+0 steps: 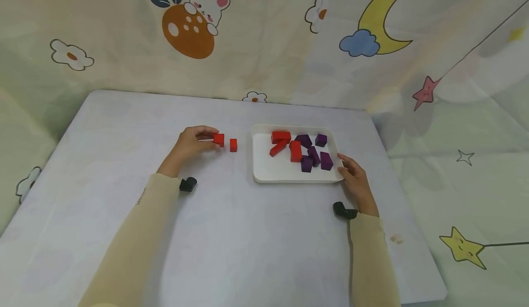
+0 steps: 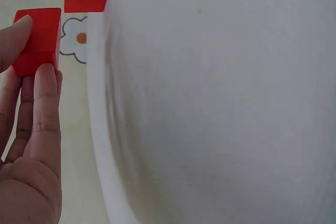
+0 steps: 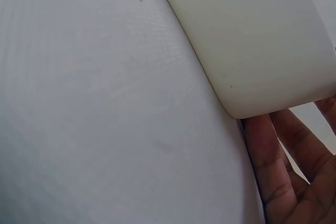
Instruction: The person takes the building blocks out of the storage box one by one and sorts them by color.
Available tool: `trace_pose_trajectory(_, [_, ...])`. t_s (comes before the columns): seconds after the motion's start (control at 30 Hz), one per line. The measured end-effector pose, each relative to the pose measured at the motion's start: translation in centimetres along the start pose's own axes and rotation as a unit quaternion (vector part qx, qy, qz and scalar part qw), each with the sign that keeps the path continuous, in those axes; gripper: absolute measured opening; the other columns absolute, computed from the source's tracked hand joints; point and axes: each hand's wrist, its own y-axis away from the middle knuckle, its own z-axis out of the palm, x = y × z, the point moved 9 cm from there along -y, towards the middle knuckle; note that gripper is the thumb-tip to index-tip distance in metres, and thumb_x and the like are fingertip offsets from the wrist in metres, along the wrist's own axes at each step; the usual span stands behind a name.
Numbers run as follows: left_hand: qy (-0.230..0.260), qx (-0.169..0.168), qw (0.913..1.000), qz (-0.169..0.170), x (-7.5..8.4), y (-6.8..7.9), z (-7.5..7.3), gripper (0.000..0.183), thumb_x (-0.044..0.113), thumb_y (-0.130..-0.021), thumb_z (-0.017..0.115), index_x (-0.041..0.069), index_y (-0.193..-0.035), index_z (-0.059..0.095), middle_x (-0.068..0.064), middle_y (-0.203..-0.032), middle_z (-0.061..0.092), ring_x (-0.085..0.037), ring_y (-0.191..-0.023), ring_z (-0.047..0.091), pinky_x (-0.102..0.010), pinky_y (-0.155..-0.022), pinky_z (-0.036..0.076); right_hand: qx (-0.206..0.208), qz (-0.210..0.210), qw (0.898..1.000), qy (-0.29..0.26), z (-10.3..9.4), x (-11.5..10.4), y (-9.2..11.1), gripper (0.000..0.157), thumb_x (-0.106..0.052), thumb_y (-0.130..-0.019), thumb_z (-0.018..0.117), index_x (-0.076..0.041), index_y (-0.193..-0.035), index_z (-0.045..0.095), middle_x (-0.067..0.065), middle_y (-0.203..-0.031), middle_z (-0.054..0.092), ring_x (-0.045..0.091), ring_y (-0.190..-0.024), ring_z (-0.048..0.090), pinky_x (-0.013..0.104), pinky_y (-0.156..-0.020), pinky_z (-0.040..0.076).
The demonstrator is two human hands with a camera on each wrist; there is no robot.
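My left hand (image 1: 192, 142) pinches a small red block (image 1: 219, 139) between thumb and fingers, over the left part of the white table. In the left wrist view the thumb lies on one face of it and the fingertips on the lower edge. A second small red block (image 1: 233, 145) stands on the table just right of it. My right hand (image 1: 356, 180) touches the right end of a white tray (image 1: 264, 171), its fingers (image 3: 262, 140) against the outer wall near the corner. Several red blocks (image 1: 295, 151) and purple blocks (image 1: 326, 161) lie in the tray.
The white table (image 1: 231, 242) has its far edge close behind the tray. A printed cloth (image 1: 264, 45) with cartoon figures hangs behind and at the sides. A dark wrist mount (image 1: 188, 184) sits on the left wrist, another (image 1: 345, 211) on the right.
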Motion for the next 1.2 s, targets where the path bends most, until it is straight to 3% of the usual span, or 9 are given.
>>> trace_pose_trajectory(0.23, [-0.053,-0.011,0.9978,-0.038,-1.5,-0.9,0.1,0.046,0.011,-0.098,0.080,0.003,-0.141,0.067,-0.020,-0.142,0.067,-0.035,-0.133,0.062,-0.051,-0.118,0.046,-0.001,-0.012,1.000,-0.002,0.0,0.1,-0.1,0.051,-0.011,-0.113,0.054,-0.007,-0.163,0.046,0.028,-0.163,0.046,0.034,-0.136,0.052,0.013,-0.095,0.044])
trace_pose_trajectory(0.43, [-0.073,-0.010,0.9960,-0.050,-2.0,-1.0,0.2,0.049,0.011,-0.097,0.081,0.003,-0.143,0.065,-0.021,-0.146,0.065,-0.038,-0.137,0.058,-0.054,-0.120,0.044,-0.004,-0.009,1.000,-0.014,0.0,0.3,-0.1,0.052,-0.011,-0.113,0.053,-0.007,-0.164,0.045,0.026,-0.164,0.046,0.032,-0.136,0.051,0.014,-0.096,0.044])
trace_pose_trajectory(0.53, [-0.088,0.002,0.9954,-0.038,-1.3,-0.7,0.0,0.059,0.010,-0.096,0.082,0.004,-0.150,0.060,-0.020,-0.151,0.060,-0.038,-0.142,0.053,-0.054,-0.121,0.043,-0.002,-0.007,1.000,-0.009,0.1,0.4,-0.2,0.051,-0.012,-0.113,0.054,-0.008,-0.164,0.046,0.024,-0.166,0.045,0.034,-0.139,0.051,0.016,-0.099,0.044])
trace_pose_trajectory(0.73, [-0.070,0.082,0.9937,0.031,2.1,0.6,0.1,0.065,0.010,-0.095,0.084,0.003,-0.153,0.058,-0.019,-0.153,0.060,-0.037,-0.144,0.052,-0.049,-0.122,0.043,-0.004,-0.015,1.000,-0.016,0.0,0.2,-0.3,0.051,-0.011,-0.113,0.052,-0.008,-0.164,0.045,0.025,-0.166,0.044,0.037,-0.141,0.050,0.019,-0.102,0.043])
trace_pose_trajectory(0.87, [-0.015,0.098,0.9933,0.059,4.3,1.5,2.5,0.058,0.011,-0.095,0.086,0.002,-0.148,0.063,-0.018,-0.147,0.066,-0.036,-0.138,0.059,-0.045,-0.120,0.046,-0.005,-0.017,1.000,-0.016,-0.1,0.1,-0.4,0.052,-0.011,-0.113,0.052,-0.006,-0.164,0.044,0.026,-0.164,0.045,0.033,-0.140,0.050,0.015,-0.100,0.043])
trace_pose_trajectory(1.2, [0.075,0.067,0.9912,0.086,6.9,0.8,11.9,0.052,0.011,-0.094,0.086,0.001,-0.142,0.067,-0.016,-0.140,0.070,-0.030,-0.132,0.065,-0.038,-0.113,0.053,-0.005,-0.014,1.000,-0.015,-0.1,0.3,-0.4,0.052,-0.012,-0.113,0.054,-0.007,-0.164,0.045,0.027,-0.161,0.048,0.031,-0.137,0.051,0.015,-0.098,0.043])
